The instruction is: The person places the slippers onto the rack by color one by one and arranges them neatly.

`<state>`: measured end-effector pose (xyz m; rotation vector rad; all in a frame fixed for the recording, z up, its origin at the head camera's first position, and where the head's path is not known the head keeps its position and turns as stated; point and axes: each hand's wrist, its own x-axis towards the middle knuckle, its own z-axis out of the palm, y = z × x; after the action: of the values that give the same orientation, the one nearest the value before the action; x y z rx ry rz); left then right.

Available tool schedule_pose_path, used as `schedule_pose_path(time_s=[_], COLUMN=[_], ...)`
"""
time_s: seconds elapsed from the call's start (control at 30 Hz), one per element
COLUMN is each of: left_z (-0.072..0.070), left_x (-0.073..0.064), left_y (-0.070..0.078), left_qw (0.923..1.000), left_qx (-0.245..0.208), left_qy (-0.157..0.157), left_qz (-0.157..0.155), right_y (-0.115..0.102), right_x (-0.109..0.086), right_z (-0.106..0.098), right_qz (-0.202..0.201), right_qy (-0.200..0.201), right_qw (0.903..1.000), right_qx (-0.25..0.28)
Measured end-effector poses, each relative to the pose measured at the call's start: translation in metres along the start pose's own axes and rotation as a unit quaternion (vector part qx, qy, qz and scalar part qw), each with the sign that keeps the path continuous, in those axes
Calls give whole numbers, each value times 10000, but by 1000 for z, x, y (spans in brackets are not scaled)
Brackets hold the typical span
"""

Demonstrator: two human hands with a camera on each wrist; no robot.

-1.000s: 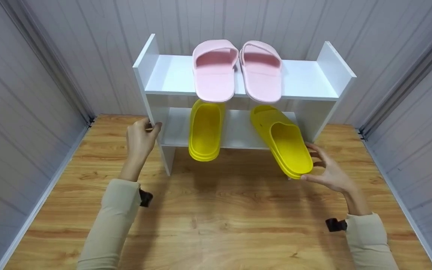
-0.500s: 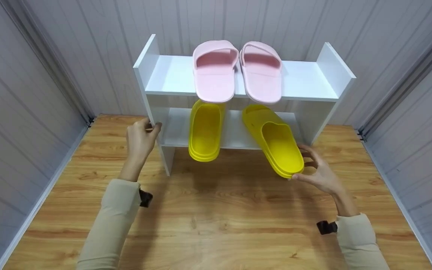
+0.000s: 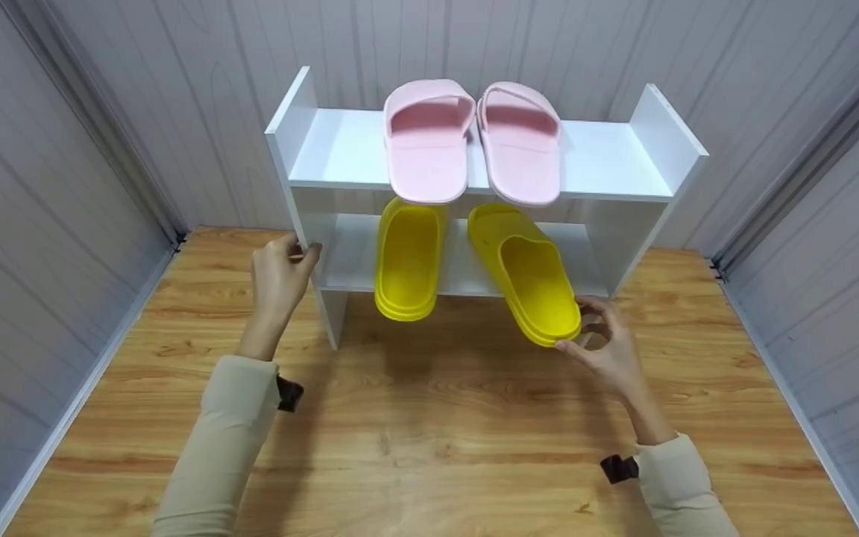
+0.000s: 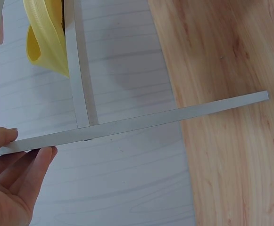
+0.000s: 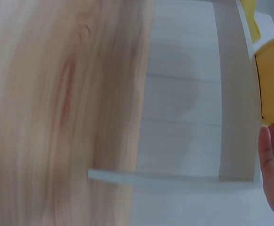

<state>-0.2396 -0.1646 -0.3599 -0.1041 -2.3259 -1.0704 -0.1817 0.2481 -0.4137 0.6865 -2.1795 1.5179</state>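
Note:
A white two-tier shoe rack (image 3: pixel 601 156) stands against the back wall. My left hand (image 3: pixel 277 280) pinches the front edge of its left side panel; the left wrist view shows thumb and fingers on either side of that panel (image 4: pixel 127 124). My right hand (image 3: pixel 612 354) holds a yellow slipper (image 3: pixel 537 287) by its heel, thumb at the end and fingers along the right side. This slipper lies slanted on the lower shelf, toe inward, heel jutting past the front edge. To its left, a second yellow slipper (image 3: pixel 408 265) sits straight, its toe partly hidden under the upper shelf.
A pair of pink slippers, the left one (image 3: pixel 429 160) and the right one (image 3: pixel 525 160), stands on the upper shelf. Wood-grain floor (image 3: pixel 429 447) extends in front of the rack. Pale panelled walls (image 3: pixel 42 224) enclose the left, back and right.
My right hand has moved left with the yellow slipper, sliding it toward the other yellow one and turning it slightly straighter. The left hand and the rack stay where they were.

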Motion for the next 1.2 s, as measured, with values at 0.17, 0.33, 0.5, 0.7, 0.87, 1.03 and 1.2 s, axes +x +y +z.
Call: schedule_pose_path(time_s=[0.17, 0.33, 0.5, 0.7, 0.87, 1.03, 1.2], left_z=[0, 0, 0, 0, 0, -1, -1], left_x=[0, 0, 1, 0, 0, 1, 0], left_y=[0, 0, 0, 0, 0, 0, 0], left_qw=[9999, 9999, 10000, 10000, 10000, 10000, 9999], left_qx=[92, 98, 33, -1, -20, 30, 92], left_qy=[-29, -10, -14, -29, -2, -44, -80], left_qz=[44, 21, 9, -53, 13, 44, -28], right_y=[1, 1, -2, -6, -4, 14, 50], right_x=[-2, -2, -2, 0, 1, 2, 2], right_z=[12, 24, 37, 53, 64, 73, 83], right_qz=[-69, -81, 120, 288, 204, 221, 57], right_qy=[150, 469, 776, 1120, 1358, 1379, 1445], right_qw=[9997, 9983, 9967, 9933, 9904, 9900, 9894], right_qx=[184, 324, 206, 75, -129, -186, 149])
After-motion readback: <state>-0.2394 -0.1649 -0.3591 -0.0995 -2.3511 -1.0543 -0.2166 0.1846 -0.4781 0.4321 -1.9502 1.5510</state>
